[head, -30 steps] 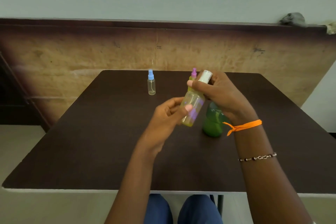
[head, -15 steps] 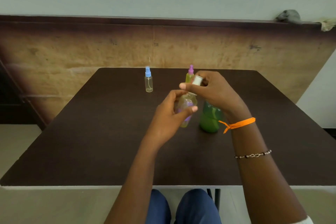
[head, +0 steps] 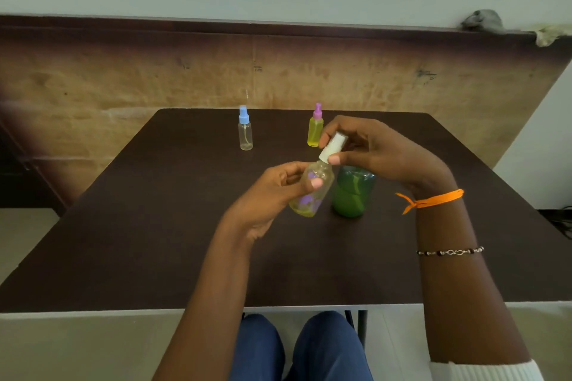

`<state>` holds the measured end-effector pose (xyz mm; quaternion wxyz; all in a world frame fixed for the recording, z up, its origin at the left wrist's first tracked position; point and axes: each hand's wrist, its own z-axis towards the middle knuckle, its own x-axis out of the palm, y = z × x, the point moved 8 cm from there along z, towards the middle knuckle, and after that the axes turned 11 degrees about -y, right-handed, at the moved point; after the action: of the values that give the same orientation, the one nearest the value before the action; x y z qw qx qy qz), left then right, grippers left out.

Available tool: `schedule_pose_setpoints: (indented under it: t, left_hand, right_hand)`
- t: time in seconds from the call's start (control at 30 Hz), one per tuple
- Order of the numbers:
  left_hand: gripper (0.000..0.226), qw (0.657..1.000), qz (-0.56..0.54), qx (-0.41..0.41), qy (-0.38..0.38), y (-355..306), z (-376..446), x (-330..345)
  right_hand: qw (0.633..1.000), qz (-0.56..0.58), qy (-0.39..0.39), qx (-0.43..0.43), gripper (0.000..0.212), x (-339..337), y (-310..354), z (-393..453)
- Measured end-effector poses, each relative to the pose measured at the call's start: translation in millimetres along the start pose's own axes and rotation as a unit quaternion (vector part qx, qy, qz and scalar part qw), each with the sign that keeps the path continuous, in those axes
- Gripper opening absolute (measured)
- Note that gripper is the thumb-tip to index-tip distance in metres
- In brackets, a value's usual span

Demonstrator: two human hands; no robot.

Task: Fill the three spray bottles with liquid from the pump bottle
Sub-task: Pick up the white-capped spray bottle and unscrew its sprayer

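We see the pump bottle (head: 312,189) held above the middle of the dark bench (head: 154,226), its long axis tilted: the white pump head (head: 332,145) points up and to the right, away from us, and the base with a little yellow liquid sits lower left. The left hand (head: 272,195) grasps the clear body, its fingers (head: 314,184) curled round it with the thumb across the front. The right hand (head: 377,151) pinches the white pump head between thumb and fingertips. Just right of the bottle's base a green bottle (head: 353,192) stands upright on the bench, partly under the right hand. Near the far edge stand two spray bottles, well apart: a clear one with a blue cap (head: 245,130) and a yellow-filled one with a purple cap (head: 315,127), both upright.

Against half a second ago, the bottle leans further over, and more of the white head shows free of the right hand's fingers.
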<state>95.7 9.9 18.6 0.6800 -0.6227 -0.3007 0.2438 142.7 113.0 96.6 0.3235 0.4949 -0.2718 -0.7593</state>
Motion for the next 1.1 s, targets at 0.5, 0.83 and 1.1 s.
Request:
schedule_pose_setpoints:
  t: [0.5, 0.83, 1.1]
  left_hand:
    - [0.029, 0.999, 0.041, 0.010, 0.001, 5, 4, 0]
    - [0.034, 0.999, 0.010, 0.026, -0.032, 12, 7, 1]
    - [0.036, 0.987, 0.030, 0.048, -0.150, 22, 12, -8]
  right_hand:
    - [0.996, -0.092, 0.022, 0.006, 0.017, -1, 1, -5]
    - [0.994, 0.020, -0.108, 0.018, 0.025, -49, -8, -19]
    - [0.899, 0.244, -0.360, 0.051, 0.020, -83, -56, -56]
